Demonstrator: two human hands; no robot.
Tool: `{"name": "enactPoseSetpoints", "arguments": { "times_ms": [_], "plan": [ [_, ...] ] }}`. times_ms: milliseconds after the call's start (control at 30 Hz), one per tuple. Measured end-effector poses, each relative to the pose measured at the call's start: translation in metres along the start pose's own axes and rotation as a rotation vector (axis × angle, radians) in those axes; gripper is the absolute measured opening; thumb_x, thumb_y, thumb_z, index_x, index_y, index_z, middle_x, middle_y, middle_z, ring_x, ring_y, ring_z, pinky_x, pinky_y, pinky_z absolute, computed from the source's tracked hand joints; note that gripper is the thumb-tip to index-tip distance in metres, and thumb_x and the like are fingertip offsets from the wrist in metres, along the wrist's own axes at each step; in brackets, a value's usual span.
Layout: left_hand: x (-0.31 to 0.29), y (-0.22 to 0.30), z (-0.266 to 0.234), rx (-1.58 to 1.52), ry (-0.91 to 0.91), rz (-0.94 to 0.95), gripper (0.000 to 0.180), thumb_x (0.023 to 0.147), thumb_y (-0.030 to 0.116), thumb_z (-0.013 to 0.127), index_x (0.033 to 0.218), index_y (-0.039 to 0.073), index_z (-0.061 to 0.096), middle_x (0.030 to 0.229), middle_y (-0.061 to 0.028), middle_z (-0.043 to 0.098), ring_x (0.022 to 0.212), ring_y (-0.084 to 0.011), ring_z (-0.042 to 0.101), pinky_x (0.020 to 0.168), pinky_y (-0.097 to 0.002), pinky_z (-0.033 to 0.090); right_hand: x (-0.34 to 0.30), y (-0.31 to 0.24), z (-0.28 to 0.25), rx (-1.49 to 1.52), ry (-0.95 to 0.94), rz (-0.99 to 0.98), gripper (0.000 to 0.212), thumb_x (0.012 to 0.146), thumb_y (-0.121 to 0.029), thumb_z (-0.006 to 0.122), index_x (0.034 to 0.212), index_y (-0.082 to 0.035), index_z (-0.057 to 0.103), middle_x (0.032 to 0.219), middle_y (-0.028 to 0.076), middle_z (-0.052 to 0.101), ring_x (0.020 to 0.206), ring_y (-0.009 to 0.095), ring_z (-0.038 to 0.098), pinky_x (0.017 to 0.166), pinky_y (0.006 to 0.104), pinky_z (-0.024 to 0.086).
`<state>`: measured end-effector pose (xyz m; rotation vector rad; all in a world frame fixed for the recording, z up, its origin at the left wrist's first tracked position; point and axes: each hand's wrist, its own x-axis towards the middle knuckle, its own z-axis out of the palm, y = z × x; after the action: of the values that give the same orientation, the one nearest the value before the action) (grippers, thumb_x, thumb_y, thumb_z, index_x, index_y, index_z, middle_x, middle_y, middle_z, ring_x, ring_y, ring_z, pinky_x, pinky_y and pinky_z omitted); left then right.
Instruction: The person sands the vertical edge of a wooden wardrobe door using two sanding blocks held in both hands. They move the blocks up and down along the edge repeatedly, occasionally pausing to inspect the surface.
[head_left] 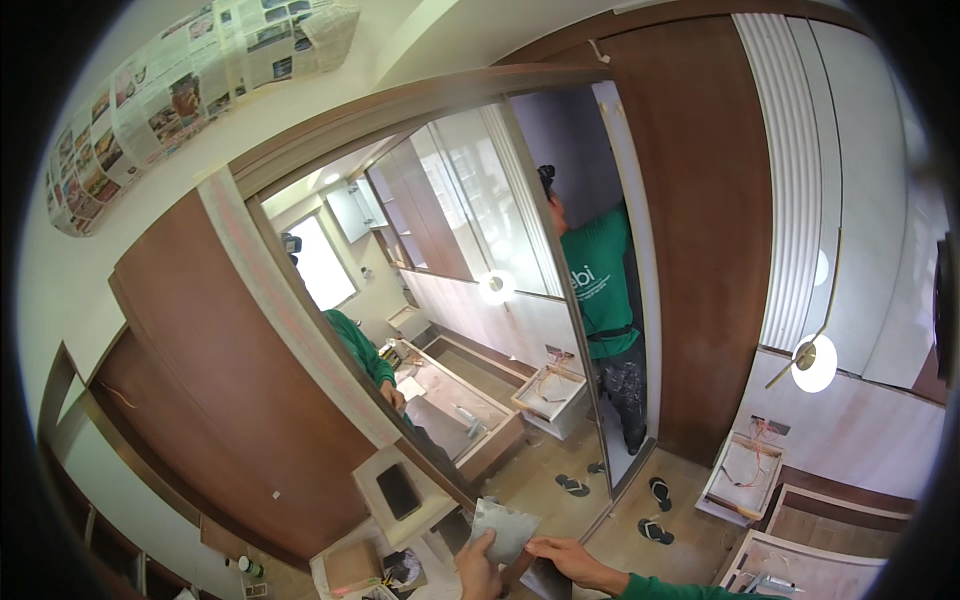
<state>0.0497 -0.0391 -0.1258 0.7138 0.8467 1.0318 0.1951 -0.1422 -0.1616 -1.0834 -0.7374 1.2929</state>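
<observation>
Low in the middle, my left hand [478,568] grips a thin grey, roughly square sheet [503,530], thumb over its lower left part. What the sheet is made of I cannot tell. From the right, my right hand [572,562] pinches its lower right edge between closed fingers. A green sleeve [690,588] covers that forearm. Just beyond my hands, a large mirrored door panel [470,215] reflects the room and a person in green. A dark phone [400,490] lies on a pale ledge to the left of the sheet.
A person in a green shirt [600,275] stands in the doorway beside the mirror. Black slippers [655,530] lie on the floor. At right are a wall box with loose wires [745,475], a hanging lamp [813,362] and a caulking gun [775,583]. Brown panels [225,400] stand left.
</observation>
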Motion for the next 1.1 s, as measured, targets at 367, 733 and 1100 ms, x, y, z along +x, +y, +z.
{"name": "enactPoseSetpoints", "arguments": {
  "times_ms": [367, 733, 1100],
  "plan": [
    [0.050, -0.101, -0.058, 0.250, -0.160, 0.036, 0.028, 0.094, 0.006, 0.066, 0.120, -0.004, 0.067, 0.110, -0.0147, 0.072, 0.099, -0.0276, 0.070, 0.086, -0.0401, 0.058, -0.007, 0.000, -0.033, -0.031, 0.177, -0.024, 0.025, 0.102, -0.025, 0.067, 0.091, -0.004, 0.073, 0.082, -0.007, 0.061, 0.077, 0.004, 0.051, 0.072, 0.0231, 0.041],
    [-0.011, -0.018, 0.024, 0.170, -0.190, 0.025, 0.028, 0.096, 0.007, 0.068, 0.120, -0.006, 0.067, 0.104, -0.0147, 0.074, 0.094, -0.0240, 0.072, 0.082, -0.0378, 0.058, -0.031, -0.004, -0.060, 0.031, 0.316, -0.004, 0.021, 0.098, -0.024, 0.067, 0.093, -0.004, 0.074, 0.083, -0.006, 0.063, 0.079, 0.006, 0.053, 0.074, 0.0245, 0.042],
    [-0.001, 0.294, 0.170, 0.859, -0.144, 1.506, 0.021, 0.096, 0.005, 0.071, 0.115, -0.003, 0.070, 0.103, -0.0063, 0.070, 0.095, -0.0134, 0.064, 0.084, -0.0307, 0.053, -0.059, -0.004, -0.109, 0.163, 0.561, -0.144, 0.022, 0.095, -0.023, 0.070, 0.094, -0.001, 0.075, 0.085, -0.005, 0.064, 0.080, 0.007, 0.054, 0.073, 0.0251, 0.042]
  ]
}}
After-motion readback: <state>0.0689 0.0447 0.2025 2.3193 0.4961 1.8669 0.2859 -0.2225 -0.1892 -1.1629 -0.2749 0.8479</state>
